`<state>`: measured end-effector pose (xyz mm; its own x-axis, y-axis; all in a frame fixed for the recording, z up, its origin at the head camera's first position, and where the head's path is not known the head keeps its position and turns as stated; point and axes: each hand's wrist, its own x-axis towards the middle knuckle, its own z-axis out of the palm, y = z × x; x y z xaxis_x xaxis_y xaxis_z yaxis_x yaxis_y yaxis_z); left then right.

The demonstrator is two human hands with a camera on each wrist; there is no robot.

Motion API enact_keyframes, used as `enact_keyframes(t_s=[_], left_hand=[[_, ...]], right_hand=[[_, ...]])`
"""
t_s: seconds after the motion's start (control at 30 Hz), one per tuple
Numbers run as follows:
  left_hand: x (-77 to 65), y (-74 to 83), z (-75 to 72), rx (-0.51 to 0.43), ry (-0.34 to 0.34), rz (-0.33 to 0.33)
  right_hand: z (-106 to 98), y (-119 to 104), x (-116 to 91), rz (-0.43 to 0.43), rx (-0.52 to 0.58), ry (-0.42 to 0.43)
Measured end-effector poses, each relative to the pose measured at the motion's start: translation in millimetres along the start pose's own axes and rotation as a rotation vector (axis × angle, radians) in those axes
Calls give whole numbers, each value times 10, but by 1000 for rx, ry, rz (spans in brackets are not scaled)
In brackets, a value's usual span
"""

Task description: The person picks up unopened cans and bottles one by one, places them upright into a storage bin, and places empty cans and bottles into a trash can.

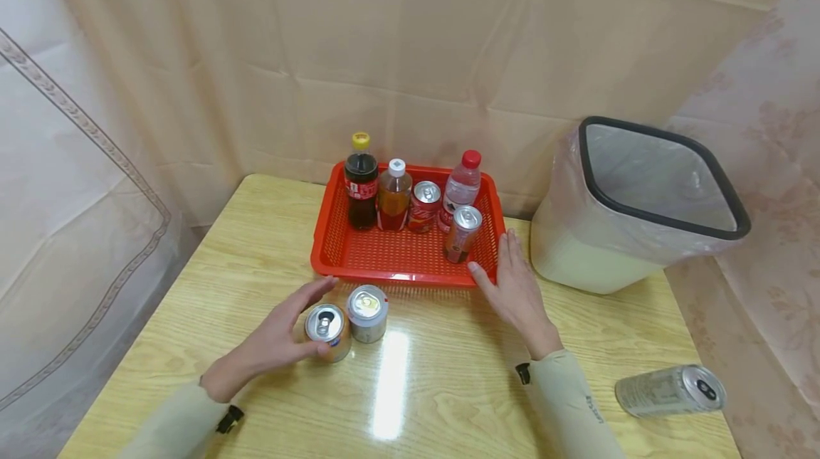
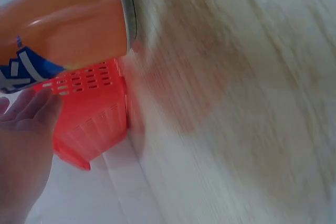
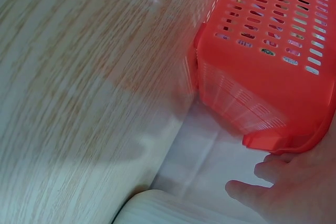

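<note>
My left hand point(image 1: 275, 341) curves loosely around an upright orange can point(image 1: 341, 346) on the table, thumb on its near side and fingers beyond it. The can's lid has a dark mouth opening. In the left wrist view, the orange can point(image 2: 68, 22) shows a blue and white logo, with the fingers beside it. A silver-topped can point(image 1: 369, 327) stands just right of it. My right hand point(image 1: 517, 299) lies along the right end of a red plastic basket point(image 1: 410, 279), fingers straight and thumb spread toward its front corner.
The basket holds a cola bottle point(image 1: 361, 192), an amber drink bottle point(image 1: 393, 199), a red can point(image 1: 423, 211), a red-capped bottle point(image 1: 463, 185) and a brown can point(image 1: 460, 238). A lined trash bin point(image 1: 589, 231) stands right. Another can point(image 1: 660, 391) lies on its side at front right.
</note>
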<state>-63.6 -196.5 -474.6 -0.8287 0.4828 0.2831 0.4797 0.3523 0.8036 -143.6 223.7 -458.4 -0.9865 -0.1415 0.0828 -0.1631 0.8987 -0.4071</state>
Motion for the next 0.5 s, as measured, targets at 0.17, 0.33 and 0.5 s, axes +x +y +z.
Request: enact_keyframes(t_s=[0.17, 0.33, 0.5], left_hand=[[5, -16, 62, 62, -28, -35], [17, 10, 116, 49, -46, -70], [30, 31, 138, 21, -49, -107]], right_hand=[[-3, -5, 1, 0, -1, -8], [-4, -5, -3, 5, -2, -17], [-3, -8, -3, 8, -1, -19]])
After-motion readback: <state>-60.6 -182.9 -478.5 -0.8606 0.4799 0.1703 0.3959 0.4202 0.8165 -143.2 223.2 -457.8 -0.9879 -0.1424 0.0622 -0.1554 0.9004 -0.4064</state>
